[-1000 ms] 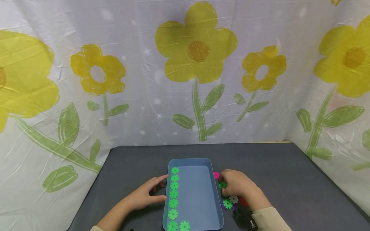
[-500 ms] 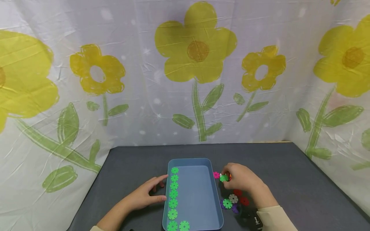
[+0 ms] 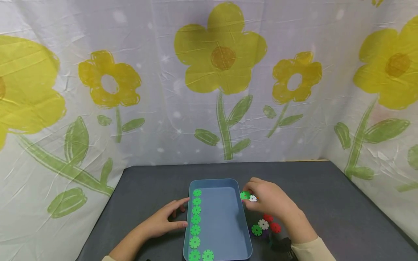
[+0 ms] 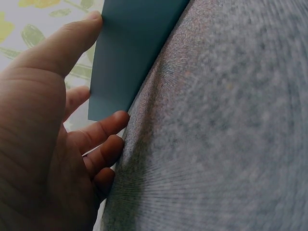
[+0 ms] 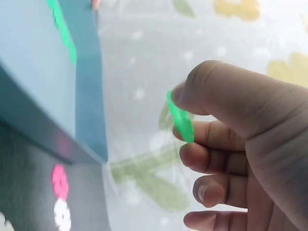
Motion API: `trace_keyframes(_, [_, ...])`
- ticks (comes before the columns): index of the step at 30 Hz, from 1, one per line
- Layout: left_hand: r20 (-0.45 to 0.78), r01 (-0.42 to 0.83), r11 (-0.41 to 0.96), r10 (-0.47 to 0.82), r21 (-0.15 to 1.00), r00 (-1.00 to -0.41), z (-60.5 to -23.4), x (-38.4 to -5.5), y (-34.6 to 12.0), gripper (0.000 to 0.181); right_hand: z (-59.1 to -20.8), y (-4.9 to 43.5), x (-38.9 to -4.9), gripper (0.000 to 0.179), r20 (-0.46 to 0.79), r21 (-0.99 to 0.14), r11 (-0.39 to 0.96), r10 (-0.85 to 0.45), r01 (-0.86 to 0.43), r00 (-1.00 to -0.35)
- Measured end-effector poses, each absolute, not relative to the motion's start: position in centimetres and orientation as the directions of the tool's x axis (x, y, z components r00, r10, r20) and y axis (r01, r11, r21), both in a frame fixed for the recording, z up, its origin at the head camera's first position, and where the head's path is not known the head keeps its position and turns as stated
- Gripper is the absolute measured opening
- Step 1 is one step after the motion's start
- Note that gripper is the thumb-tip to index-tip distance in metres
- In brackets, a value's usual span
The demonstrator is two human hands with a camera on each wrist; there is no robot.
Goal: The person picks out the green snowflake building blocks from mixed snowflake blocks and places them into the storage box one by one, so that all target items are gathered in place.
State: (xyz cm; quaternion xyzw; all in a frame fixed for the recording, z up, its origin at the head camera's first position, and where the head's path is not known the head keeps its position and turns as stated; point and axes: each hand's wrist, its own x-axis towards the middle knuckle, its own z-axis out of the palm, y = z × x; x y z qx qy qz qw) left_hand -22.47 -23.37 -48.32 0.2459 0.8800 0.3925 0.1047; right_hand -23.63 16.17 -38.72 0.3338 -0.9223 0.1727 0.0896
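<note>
My right hand (image 3: 269, 197) pinches a green notched plastic disc (image 3: 244, 195) between thumb and fingertips, just outside the right rim of a blue tray (image 3: 222, 217). In the right wrist view the held green disc (image 5: 182, 120) is seen nearly edge-on, raised beside the tray wall. Inside the tray, a column of green discs (image 3: 196, 210) runs along the left side, with another green disc (image 3: 208, 255) beside its near end. My left hand (image 3: 164, 216) rests at the tray's left side, relaxed fingers spread. In the left wrist view its thumb (image 4: 72, 43) touches the tray's edge.
A white disc (image 3: 253, 198) lies by the right hand, and a pink disc (image 5: 60, 180) shows beside the tray. Nearer lie red (image 3: 275, 227), white (image 3: 263, 224) and green discs (image 3: 256, 230) on the dark table (image 3: 310, 203). A flower-printed curtain (image 3: 156, 127) surrounds the table.
My right hand has lifted the green disc from among the loose pieces and carried it away from me and leftward to the tray's right rim. The left hand has stayed in place.
</note>
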Motion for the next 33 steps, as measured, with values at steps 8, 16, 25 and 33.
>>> trace_keyframes(8, [0.011, 0.349, 0.571, 0.511, 0.743, -0.860, -48.2, -22.4, -23.6, 0.076, -38.5, 13.0, -21.9, 0.019, 0.344, -0.190, 0.622, -0.682, -0.759, -0.645])
trace_keyframes(16, [0.024, 0.354, 0.571, 0.504, 0.741, -0.863, -48.2, -22.3, -23.5, 0.076, -40.0, 9.7, -20.9, 0.023, 0.373, -0.097, 0.540, -0.759, -0.836, -0.534])
trace_keyframes(25, [0.039, 0.367, 0.553, 0.516, 0.748, -0.856, -48.3, -22.4, -23.3, 0.076, -42.7, 7.2, -20.0, 0.023, 0.272, -0.069, 0.485, -0.832, -0.872, -0.484])
trace_keyframes(33, [0.028, 0.359, 0.547, 0.522, 0.756, -0.853, -48.3, -22.4, -23.3, 0.076, -44.9, 6.4, -19.9, 0.021, 0.140, -0.121, 0.502, -0.846, -0.856, -0.515])
